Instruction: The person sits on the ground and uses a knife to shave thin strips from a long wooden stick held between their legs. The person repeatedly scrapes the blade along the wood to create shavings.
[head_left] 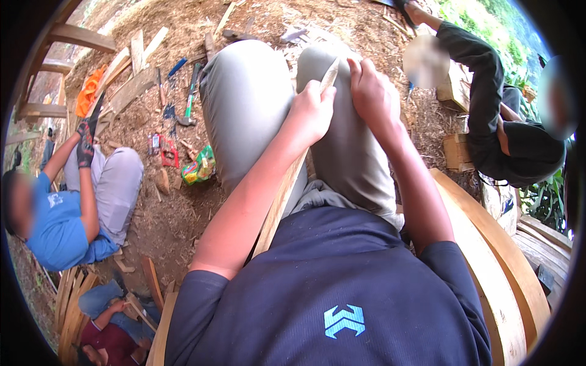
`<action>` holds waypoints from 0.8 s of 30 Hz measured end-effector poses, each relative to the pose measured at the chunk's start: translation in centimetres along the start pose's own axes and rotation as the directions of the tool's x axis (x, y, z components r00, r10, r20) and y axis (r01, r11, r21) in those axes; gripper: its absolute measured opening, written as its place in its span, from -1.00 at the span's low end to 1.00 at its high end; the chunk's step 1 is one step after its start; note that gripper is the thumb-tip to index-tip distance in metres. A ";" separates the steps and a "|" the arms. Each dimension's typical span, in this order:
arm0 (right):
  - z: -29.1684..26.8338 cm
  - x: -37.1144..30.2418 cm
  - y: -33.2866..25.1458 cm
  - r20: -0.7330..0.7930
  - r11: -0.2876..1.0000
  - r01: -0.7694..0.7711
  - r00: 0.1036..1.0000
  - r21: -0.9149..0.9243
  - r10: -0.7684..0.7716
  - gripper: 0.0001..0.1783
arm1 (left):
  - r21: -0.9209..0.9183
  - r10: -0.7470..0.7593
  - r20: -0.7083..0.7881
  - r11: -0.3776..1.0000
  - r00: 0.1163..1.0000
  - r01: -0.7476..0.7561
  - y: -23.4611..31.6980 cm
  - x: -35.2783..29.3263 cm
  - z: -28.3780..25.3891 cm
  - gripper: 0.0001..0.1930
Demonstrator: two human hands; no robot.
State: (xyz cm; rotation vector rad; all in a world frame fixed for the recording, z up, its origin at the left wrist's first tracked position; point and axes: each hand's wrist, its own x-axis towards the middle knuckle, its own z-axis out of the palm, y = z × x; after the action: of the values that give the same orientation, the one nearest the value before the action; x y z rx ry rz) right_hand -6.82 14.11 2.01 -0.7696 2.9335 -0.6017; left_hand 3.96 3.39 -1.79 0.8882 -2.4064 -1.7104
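A long, narrow wooden stick (279, 204) runs slantwise from beside my torso up between my knees, and its pale far end tapers to a point. My left hand (311, 114) is closed round it a little below that tip. Just right of the tip, above my right knee, my right hand (375, 96) is closed with its fingers curled. Whatever my right fingers hold, if anything, is hidden. A small gap shows between my right hand and the stick.
A hammer (189, 100) with a green handle lies on the shaving-covered ground by my left knee, near a green-and-yellow packet (200, 166). Co-workers sit at left, lower left and right; the left one (58, 226) wears dark gloves. Curved planks (485, 262) stand close at my right.
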 end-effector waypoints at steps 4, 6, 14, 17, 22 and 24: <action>-1.1 -1.3 2.3 0.149 0.992 0.046 0.988 -0.118 -0.028 -0.44 | -0.136 0.103 0.009 0.986 0.995 -0.101 -1.0 1.2 1.1 -0.73; -1.2 -1.5 2.5 0.195 0.994 0.048 0.980 -0.095 -0.029 -0.46 | -0.453 -0.107 0.133 0.878 0.985 0.157 0.8 0.1 0.4 -0.76; -2.8 4.0 3.2 0.303 0.888 -0.323 0.926 0.328 0.225 -0.20 | -0.200 -0.114 0.144 0.970 0.983 0.141 3.2 -0.4 0.1 -0.66; -2.7 6.8 2.5 0.431 0.895 -0.352 0.877 0.273 0.213 -0.15 | -0.239 -0.108 0.147 0.961 0.983 0.142 2.1 -0.2 0.1 -0.68; -2.7 8.2 0.2 0.453 0.942 -0.282 0.874 0.184 0.174 -0.01 | -0.169 -0.073 0.087 0.982 0.994 0.087 1.5 -0.6 -0.3 -0.63; -3.6 8.3 -0.8 0.484 0.978 -0.184 0.868 0.099 0.114 -0.05 | -0.161 -0.098 0.094 0.981 0.991 0.112 2.0 -0.9 -0.6 -0.63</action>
State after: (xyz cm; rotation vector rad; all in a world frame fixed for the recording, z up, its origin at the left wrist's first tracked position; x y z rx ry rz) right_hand -14.25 10.78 6.05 -0.5665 2.4377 -0.5123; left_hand 4.12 3.76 0.45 0.9524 -2.2620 -1.9922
